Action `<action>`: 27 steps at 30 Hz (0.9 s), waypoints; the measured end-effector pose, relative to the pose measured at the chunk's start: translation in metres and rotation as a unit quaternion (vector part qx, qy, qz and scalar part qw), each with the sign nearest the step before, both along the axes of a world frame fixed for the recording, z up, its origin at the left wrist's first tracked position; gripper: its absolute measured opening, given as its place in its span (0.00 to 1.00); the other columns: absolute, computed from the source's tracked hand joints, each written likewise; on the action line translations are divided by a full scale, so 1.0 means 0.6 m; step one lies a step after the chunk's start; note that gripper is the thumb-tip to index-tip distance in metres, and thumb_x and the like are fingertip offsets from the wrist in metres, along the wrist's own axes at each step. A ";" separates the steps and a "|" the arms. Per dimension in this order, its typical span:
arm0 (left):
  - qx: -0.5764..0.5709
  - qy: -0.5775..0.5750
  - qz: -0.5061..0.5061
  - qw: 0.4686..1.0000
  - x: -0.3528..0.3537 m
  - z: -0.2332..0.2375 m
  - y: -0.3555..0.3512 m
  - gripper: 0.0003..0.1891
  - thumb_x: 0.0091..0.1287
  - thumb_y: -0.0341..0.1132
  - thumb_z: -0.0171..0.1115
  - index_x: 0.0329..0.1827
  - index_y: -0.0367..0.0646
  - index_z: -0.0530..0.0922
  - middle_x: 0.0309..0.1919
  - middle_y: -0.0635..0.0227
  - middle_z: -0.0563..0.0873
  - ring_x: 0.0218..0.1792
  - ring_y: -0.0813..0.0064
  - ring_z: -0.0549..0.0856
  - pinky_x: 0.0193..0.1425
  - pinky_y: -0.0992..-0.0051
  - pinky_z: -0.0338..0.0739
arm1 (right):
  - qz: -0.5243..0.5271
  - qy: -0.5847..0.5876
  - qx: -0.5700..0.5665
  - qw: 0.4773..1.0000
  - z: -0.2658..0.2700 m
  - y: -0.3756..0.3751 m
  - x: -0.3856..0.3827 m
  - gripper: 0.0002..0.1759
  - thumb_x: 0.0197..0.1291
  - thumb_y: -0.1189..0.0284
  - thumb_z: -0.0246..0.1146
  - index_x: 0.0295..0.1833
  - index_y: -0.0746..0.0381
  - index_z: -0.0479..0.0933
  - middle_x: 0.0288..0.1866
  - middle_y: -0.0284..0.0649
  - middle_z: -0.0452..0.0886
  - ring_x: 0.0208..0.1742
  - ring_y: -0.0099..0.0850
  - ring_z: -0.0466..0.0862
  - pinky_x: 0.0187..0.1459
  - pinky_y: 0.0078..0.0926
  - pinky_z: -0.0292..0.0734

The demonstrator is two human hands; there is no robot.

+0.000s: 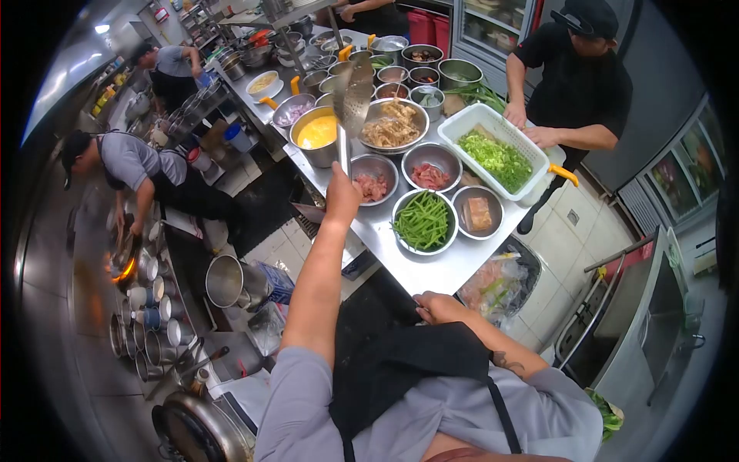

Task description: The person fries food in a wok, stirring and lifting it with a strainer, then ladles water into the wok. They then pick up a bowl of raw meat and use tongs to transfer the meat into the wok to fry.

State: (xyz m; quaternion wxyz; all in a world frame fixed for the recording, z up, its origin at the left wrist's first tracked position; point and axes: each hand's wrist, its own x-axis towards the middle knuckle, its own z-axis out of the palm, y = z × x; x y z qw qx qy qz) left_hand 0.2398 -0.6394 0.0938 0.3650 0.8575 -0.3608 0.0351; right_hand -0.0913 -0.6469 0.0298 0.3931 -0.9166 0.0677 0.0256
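My left hand (344,192) is raised over the steel prep table (400,266), closed around the handle of a perforated metal skimmer (356,100) whose broad blade points away from me. Beneath and beside it stand a pot of yellow liquid (317,137), a bowl of shredded pale food (395,125) and a bowl of raw meat (372,180). My right hand (440,308) is curled at the near corner of the table, its fingers closed on a small dark item I cannot make out. Closest to it is a bowl of green beans (425,222).
A person in black (573,85) has both hands at a white basket of chopped greens (496,154). To the left, a person (154,169) works over a flaming pan (123,258). A lined bin (504,281) stands below the table's right edge.
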 end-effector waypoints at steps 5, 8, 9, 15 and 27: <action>-0.123 0.198 0.022 0.972 0.034 -0.030 0.003 0.15 0.53 0.26 0.55 0.45 0.35 0.68 0.24 0.60 0.77 0.21 0.69 0.79 0.23 0.71 0.74 | 0.040 -0.034 -0.005 0.999 -0.027 0.003 0.024 0.15 0.58 0.70 0.56 0.49 0.66 0.72 0.36 0.51 0.76 0.40 0.48 0.78 0.41 0.41 0.74; -0.190 0.460 0.028 0.867 -0.009 0.062 0.054 0.09 0.54 0.25 0.56 0.36 0.38 0.67 0.22 0.66 0.73 0.16 0.79 0.74 0.16 0.77 0.69 | 0.081 -0.039 -0.012 0.996 -0.025 0.015 0.054 0.16 0.58 0.70 0.56 0.50 0.66 0.71 0.36 0.50 0.74 0.39 0.49 0.78 0.41 0.41 0.74; -0.237 0.498 0.020 0.834 -0.009 0.071 0.075 0.08 0.55 0.25 0.56 0.36 0.39 0.67 0.22 0.67 0.73 0.16 0.79 0.73 0.15 0.77 0.69 | 0.095 -0.026 -0.019 0.995 -0.020 0.021 0.068 0.16 0.58 0.70 0.56 0.50 0.66 0.71 0.36 0.50 0.74 0.39 0.49 0.78 0.41 0.41 0.74; -0.429 0.598 -0.061 0.674 -0.014 0.073 0.291 0.07 0.63 0.28 0.54 0.42 0.37 0.68 0.25 0.69 0.73 0.20 0.82 0.72 0.18 0.81 0.68 | 0.162 -0.048 -0.012 0.986 -0.004 0.077 0.127 0.15 0.58 0.69 0.56 0.49 0.66 0.72 0.38 0.49 0.75 0.38 0.49 0.78 0.39 0.43 0.73; -0.662 0.360 0.302 0.584 -0.355 0.056 0.864 0.17 0.61 0.27 0.56 0.53 0.42 0.69 0.28 0.68 0.74 0.18 0.83 0.71 0.15 0.81 0.67 | 0.403 -0.041 -0.055 0.913 0.026 0.291 0.290 0.18 0.57 0.68 0.57 0.52 0.64 0.72 0.41 0.49 0.77 0.41 0.47 0.79 0.42 0.41 0.76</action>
